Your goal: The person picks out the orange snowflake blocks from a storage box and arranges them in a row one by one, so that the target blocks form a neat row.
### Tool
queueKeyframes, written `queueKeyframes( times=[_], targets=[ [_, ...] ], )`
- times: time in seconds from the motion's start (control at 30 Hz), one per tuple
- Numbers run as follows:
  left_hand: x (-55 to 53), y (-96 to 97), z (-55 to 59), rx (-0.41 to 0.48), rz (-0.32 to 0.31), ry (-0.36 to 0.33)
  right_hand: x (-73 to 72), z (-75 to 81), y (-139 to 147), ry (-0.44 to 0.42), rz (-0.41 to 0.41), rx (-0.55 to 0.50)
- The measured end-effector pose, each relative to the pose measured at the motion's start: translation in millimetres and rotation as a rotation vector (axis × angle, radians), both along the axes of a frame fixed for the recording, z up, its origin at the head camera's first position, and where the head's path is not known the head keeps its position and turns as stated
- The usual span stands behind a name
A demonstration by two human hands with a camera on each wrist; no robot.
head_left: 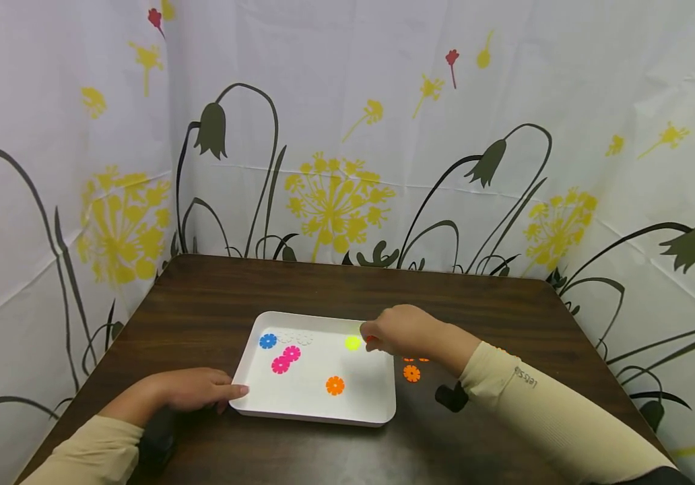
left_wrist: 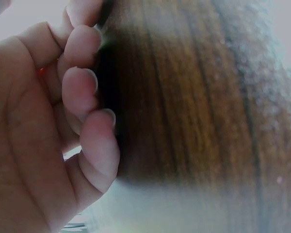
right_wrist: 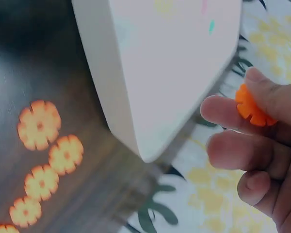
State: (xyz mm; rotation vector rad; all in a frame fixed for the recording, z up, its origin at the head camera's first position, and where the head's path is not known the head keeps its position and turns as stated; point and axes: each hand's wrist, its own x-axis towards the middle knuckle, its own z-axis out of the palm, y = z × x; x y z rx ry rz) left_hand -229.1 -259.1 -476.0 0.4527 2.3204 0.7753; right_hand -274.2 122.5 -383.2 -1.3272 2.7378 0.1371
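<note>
My right hand (head_left: pixel 405 329) is over the right back corner of the white tray (head_left: pixel 305 408). Thumb and index finger pinch an orange notched disc (right_wrist: pixel 252 107), shaped like a flower. At the tray's left front corner, my left hand (head_left: pixel 196 389) holds the rim, thumb laid over it and fingers curled outside. Lying in the tray are a blue disc (head_left: pixel 268 341), two overlapping pink discs (head_left: pixel 281 364), white discs (head_left: pixel 304 339), a yellow disc (head_left: pixel 353 343) and an orange disc (head_left: pixel 335 385). In the left wrist view the curled fingers (left_wrist: pixel 99 145) hide what they touch.
Several loose orange discs (right_wrist: pixel 39 125) lie on the dark wooden table (head_left: pixel 475 296), just right of the tray, partly behind my right forearm in the head view. A white curtain (head_left: pixel 335 81) printed with flowers hangs around the table's back and sides.
</note>
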Motion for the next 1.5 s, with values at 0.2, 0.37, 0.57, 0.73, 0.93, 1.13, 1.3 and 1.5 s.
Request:
queueKeyframes(
  times=[0.2, 0.37, 0.57, 0.73, 0.93, 1.13, 1.3, 1.5],
  targets=[
    [1.3, -0.9, 1.4, -0.009, 0.01, 0.006, -8.3, 21.5, 23.8, 0.096, -0.028, -0.127],
    [2.3, 0.4, 2.8, 0.004, 0.011, 0.005, -11.7, 28.9, 44.2, 0.144, -0.087, -0.196],
    [2.6, 1.1, 2.4, -0.003, 0.013, 0.008, -10.3, 29.3, 68.1, 0.108, -0.192, -0.205],
    [1.9, 1.8, 1.9, -0.007, 0.018, 0.003, -8.5, 23.5, 90.9, 0.056, -0.282, -0.211],
    [1.9, 1.4, 0.9, -0.007, 0.021, 0.008, -9.9, 9.4, 113.6, -0.05, -0.362, -0.21],
    [2.4, 0.9, 0.8, 0.01, 0.017, 0.01, -11.3, -25.5, 119.7, -0.178, -0.38, -0.121],
    [2.5, 1.2, 1.5, 0.005, 0.013, 0.013, -8.0, -59.7, 113.4, -0.241, -0.394, -0.028],
    [1.9, 1.7, 2.0, -0.008, 0.017, 0.016, -6.1, -77.0, 107.1, -0.237, -0.441, -0.045]
  ],
)
